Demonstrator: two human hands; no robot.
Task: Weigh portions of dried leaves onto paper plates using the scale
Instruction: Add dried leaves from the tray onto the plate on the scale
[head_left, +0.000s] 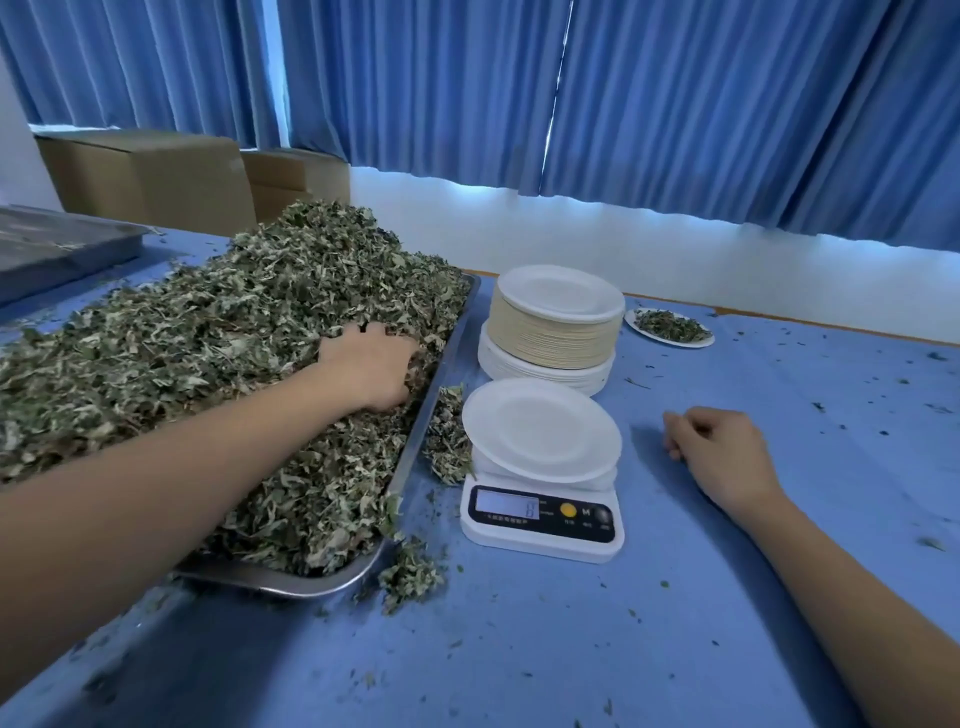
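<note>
Person, visible parts: two hands and two forearms only.

Left hand (371, 369): bare. Back of hand and knuckles show; fingertips are hidden from view.

Left forearm (156, 493): bare along its whole visible length, smooth, broadening towards the frame edge.

Right hand (722, 452): bare, back and knuckles visible.

Right forearm (857, 597): bare from wrist to frame edge.

Nail detail is too small to tell.

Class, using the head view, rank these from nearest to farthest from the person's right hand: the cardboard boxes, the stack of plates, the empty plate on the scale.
1. Empty plate, on the scale, just left of the right hand.
2. Stack of plates, behind the scale.
3. Cardboard boxes, far back on the left.
</note>
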